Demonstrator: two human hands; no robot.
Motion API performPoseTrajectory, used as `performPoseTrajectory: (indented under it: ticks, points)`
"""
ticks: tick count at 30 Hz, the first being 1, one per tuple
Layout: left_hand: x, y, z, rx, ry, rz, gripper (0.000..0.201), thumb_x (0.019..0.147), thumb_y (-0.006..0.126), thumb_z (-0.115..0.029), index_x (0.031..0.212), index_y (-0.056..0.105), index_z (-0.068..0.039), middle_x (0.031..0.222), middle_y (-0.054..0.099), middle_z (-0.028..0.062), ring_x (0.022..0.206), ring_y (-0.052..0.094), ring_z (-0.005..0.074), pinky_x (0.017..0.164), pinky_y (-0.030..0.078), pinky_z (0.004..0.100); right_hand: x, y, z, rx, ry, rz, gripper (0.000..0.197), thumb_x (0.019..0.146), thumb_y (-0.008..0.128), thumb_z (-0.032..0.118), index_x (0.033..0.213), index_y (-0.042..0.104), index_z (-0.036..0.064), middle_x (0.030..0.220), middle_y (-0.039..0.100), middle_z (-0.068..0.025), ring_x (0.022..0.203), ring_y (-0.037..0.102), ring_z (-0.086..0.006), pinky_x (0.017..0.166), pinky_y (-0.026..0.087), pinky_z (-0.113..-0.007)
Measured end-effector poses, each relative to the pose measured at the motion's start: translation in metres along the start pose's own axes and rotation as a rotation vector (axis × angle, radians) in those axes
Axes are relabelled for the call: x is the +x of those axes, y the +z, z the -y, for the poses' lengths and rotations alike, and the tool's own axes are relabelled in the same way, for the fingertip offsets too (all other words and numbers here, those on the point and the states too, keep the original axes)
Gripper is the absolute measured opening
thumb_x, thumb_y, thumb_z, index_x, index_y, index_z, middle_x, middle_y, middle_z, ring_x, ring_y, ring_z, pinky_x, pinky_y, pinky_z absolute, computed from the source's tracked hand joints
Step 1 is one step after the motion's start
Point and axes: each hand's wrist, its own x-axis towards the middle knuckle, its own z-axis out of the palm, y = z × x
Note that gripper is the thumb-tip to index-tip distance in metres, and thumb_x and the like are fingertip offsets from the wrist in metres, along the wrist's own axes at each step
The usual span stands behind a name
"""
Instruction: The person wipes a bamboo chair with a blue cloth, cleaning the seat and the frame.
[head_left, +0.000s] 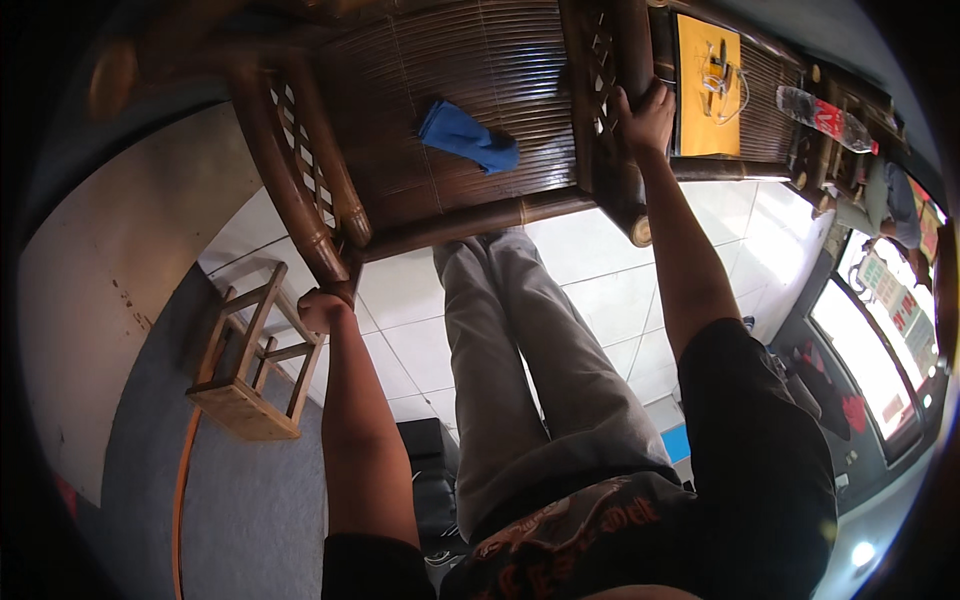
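Observation:
A dark brown bamboo chair [370, 110] with a slatted seat stands before me. My left hand [326, 308] is closed around the near end of its left side, at the bamboo post; the fingertips are partly hidden. My right hand [650, 120] grips the thick bamboo armrest on the right side, its fingers curled over the top. On the seat between my hands lies a folded blue cloth [468, 137], touched by neither.
Right of the chair, a bamboo surface holds a yellow folder [708, 120] with a tangled cable [722, 80] on it, and a plastic bottle [828, 120] with a red label. A small wooden stool [250, 385] lies at lower left by the grey wall. White tiles [610, 260] cover the floor.

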Motion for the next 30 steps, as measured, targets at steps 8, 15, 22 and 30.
performPoseTrajectory:
  ticks: [8, 15, 22, 30]
  points:
    - [-0.006, 0.005, 0.002, 0.002, -0.018, 0.009, 0.055, 0.088, 0.029, -0.037, 0.080, 0.064, 0.004, 0.082, 0.064, 0.0221, 0.077, 0.061, 0.0410, 0.073, 0.049, 0.0495, 0.007, 0.004, -0.014, 0.184, 0.194, 0.191, 0.073, 0.066, 0.071, 0.048, 0.117, 0.040, 0.0062, 0.107, 0.058, -0.0231, 0.097, 0.057, -0.0404, 0.080, 0.046, -0.045]
    - [0.025, -0.002, 0.012, -0.016, 0.040, -0.033, 0.056, 0.088, 0.028, -0.037, 0.081, 0.065, 0.004, 0.087, 0.063, 0.0243, 0.081, 0.061, 0.0414, 0.072, 0.049, 0.0499, 0.007, -0.004, 0.014, 0.158, 0.298, 0.299, 0.065, 0.066, 0.070, 0.047, 0.109, 0.042, 0.0065, 0.102, 0.060, -0.0185, 0.093, 0.059, -0.0382, 0.078, 0.047, -0.045]
    - [-0.003, -0.019, -0.004, 0.200, 1.065, -0.045, 0.037, 0.080, 0.043, -0.013, 0.115, 0.050, -0.002, 0.115, 0.047, 0.0220, 0.103, 0.049, 0.0402, 0.088, 0.041, 0.0484, 0.007, 0.002, 0.004, 0.067, 0.266, 0.255, 0.064, 0.066, 0.067, 0.051, 0.110, 0.044, 0.0094, 0.102, 0.060, -0.0138, 0.094, 0.059, -0.0326, 0.076, 0.046, -0.043]
    - [-0.191, 0.083, -0.026, -0.046, 1.075, 0.684, 0.049, 0.087, 0.053, -0.034, 0.119, 0.047, 0.003, 0.118, 0.048, 0.0238, 0.109, 0.049, 0.0335, 0.089, 0.041, 0.0414, 0.009, 0.008, 0.002, 0.057, 0.250, 0.276, 0.068, 0.069, 0.061, 0.056, 0.115, 0.043, 0.0086, 0.106, 0.059, -0.0113, 0.096, 0.059, -0.0295, 0.077, 0.044, -0.042]
